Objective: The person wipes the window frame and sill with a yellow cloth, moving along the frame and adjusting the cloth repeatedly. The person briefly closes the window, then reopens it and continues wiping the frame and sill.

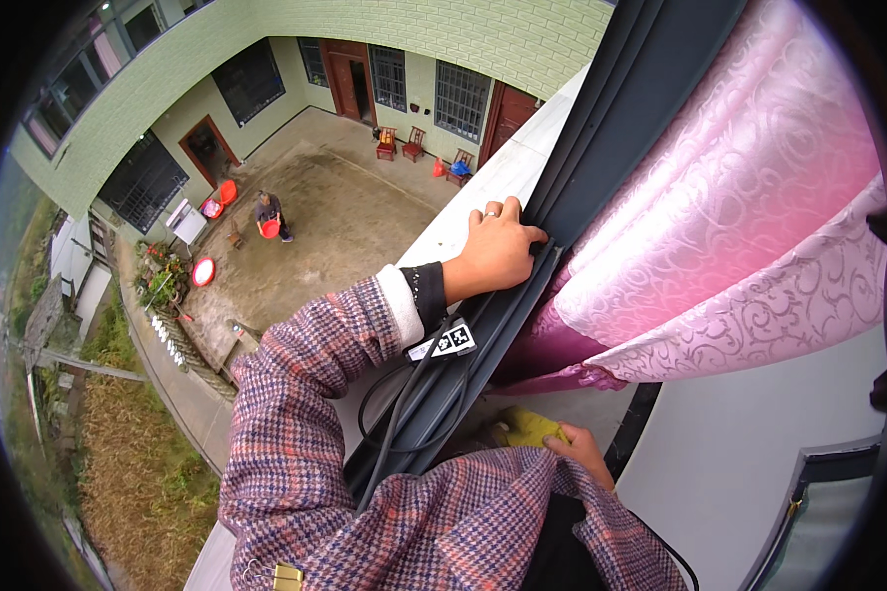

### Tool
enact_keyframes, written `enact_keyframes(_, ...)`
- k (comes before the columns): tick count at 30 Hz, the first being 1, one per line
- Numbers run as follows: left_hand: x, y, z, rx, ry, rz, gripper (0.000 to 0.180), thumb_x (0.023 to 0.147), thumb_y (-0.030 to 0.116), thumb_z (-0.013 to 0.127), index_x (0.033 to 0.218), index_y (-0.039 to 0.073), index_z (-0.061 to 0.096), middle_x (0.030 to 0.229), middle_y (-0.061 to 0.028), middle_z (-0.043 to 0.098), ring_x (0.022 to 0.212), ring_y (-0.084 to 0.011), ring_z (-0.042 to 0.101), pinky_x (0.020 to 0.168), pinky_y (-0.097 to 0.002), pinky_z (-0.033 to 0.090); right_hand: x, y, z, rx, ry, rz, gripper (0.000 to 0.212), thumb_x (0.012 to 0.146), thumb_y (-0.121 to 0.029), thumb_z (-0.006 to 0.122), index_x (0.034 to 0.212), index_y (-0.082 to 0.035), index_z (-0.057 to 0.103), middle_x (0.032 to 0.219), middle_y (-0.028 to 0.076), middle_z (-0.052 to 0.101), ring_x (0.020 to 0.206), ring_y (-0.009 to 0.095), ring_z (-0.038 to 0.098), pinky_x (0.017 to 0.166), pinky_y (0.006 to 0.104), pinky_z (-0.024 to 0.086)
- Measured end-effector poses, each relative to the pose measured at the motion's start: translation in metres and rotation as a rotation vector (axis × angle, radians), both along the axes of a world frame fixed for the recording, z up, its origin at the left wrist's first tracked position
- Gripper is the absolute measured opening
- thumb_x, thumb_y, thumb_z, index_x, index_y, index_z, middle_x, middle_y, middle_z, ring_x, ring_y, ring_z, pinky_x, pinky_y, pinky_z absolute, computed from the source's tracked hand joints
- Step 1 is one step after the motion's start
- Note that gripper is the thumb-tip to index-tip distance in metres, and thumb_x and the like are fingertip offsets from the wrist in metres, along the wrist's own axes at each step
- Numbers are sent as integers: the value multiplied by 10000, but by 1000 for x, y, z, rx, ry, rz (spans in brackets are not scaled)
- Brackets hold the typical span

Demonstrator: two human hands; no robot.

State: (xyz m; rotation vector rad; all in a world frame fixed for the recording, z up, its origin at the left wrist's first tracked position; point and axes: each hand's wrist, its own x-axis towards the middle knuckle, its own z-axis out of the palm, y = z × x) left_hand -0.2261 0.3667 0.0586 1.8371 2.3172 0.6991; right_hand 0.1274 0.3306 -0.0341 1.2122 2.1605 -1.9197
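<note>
My left hand (501, 252) has its fingers curled on the dark grey window frame (572, 177), beside the pale outer sill (498, 187); a ring shows on one finger. Lower down, inside the window, my right hand (583, 453) is closed on a yellow cloth (532, 427). My own body hides part of that cloth. Both arms wear checked sleeves. A black cable (401, 409) and a black-and-white patterned tag (453, 341) lie along the frame, below my left wrist.
Pink patterned curtains (739, 197) hang at the right, close to the frame. Beyond the sill is a drop to a concrete courtyard (335, 197). Down there a person (266, 212) holds a red basin (270, 229). Several chairs (413, 143) stand by the far wall.
</note>
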Motion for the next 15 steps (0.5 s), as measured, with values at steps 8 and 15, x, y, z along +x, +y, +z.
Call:
enact_keyframes(8, 0, 0, -8, 25, -54, -35, 368, 741, 218, 760, 1103, 284, 771, 1167, -129, 502, 1149, -345, 478, 1025, -479, 356, 5, 5, -14, -10, 47, 23, 275, 928, -188, 645, 1073, 46, 658, 905, 19, 657, 823, 98, 577, 774, 267, 480)
enact_keyframes(15, -2, 6, -4, 66, -85, -11, 258, 703, 209, 795, 957, 256, 804, 1095, -109, 510, 1111, -332, 477, 985, -467, 373, 6, 7, -16, 4, 23, 25, 276, 920, -198, 653, 1046, 47, 652, 867, 14, 634, 801, 98, 558, 757, 272, 473)
